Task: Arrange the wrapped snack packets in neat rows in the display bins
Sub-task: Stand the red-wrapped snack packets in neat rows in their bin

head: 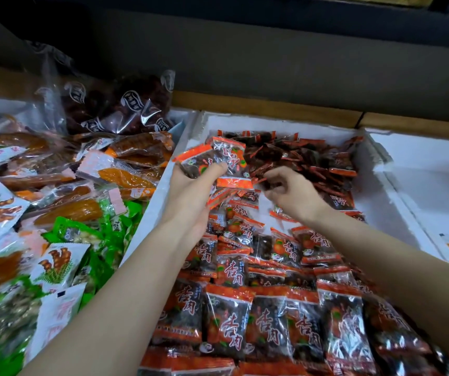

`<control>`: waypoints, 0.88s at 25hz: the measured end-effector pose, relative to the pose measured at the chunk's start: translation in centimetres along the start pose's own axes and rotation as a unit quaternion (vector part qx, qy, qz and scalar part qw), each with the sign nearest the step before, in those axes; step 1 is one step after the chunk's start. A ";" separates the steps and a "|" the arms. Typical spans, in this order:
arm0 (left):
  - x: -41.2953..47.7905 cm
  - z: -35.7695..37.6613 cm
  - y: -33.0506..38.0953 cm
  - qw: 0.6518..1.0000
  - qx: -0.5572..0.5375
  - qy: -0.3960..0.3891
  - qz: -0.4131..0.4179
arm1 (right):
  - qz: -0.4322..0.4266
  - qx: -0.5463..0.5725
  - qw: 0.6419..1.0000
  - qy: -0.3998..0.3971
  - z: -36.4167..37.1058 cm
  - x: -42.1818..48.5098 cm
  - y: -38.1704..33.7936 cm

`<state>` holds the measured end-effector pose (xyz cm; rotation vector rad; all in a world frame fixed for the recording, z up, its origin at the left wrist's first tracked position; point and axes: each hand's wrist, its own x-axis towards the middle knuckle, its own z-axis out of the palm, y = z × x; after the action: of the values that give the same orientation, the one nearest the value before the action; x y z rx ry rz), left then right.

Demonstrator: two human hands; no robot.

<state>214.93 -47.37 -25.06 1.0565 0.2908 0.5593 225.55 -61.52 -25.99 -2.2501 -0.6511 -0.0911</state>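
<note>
over the white bin, left hand grips red packets; right hand pinches a loose packet.

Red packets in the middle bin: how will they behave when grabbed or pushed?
Likely light and floppy: the left hand holds several packets fanned at once. Glossy film suggests slippery. The jumbled back pile would probably scatter if pushed.

Glossy plastic packets; matt white foam bin.

The red snack packets are printed "杏肉".
</note>
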 end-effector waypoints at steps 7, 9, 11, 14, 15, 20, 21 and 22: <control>-0.7 -0.5 0.5 1.000 0.011 -0.003 0.016 | -0.014 -0.216 0.965 -0.146 3.6 2.8 1.2; -0.7 -0.7 0.6 1.000 0.004 -0.008 0.014 | -0.062 -0.318 0.938 -0.126 3.7 3.0 1.2; -0.7 -0.8 0.7 1.000 -0.001 -0.008 0.010 | -0.094 -0.356 0.925 -0.091 3.2 3.1 1.2; -0.6 -1.1 0.7 1.000 0.000 -0.007 0.007 | -0.074 -0.296 0.952 -0.030 1.2 2.9 0.7; -0.6 -1.2 0.8 1.000 0.000 -0.004 0.006 | -0.070 -0.267 0.961 0.008 0.3 2.4 0.4; -0.6 -1.4 0.9 1.000 -0.019 0.006 0.003 | -0.139 -0.235 0.961 0.040 -2.0 -4.3 -1.3; -0.7 -1.3 0.9 1.000 -0.016 0.004 0.003 | -0.153 -0.244 0.957 -0.036 -2.0 -6.0 -1.6; -0.8 -1.3 0.9 1.000 -0.011 0.001 0.004 | -0.160 -0.244 0.948 -0.124 -1.8 -7.4 -1.9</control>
<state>213.41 -46.51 -24.89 1.0369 0.2825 0.5692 218.44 -64.89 -25.47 -2.6305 -1.2412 -0.1425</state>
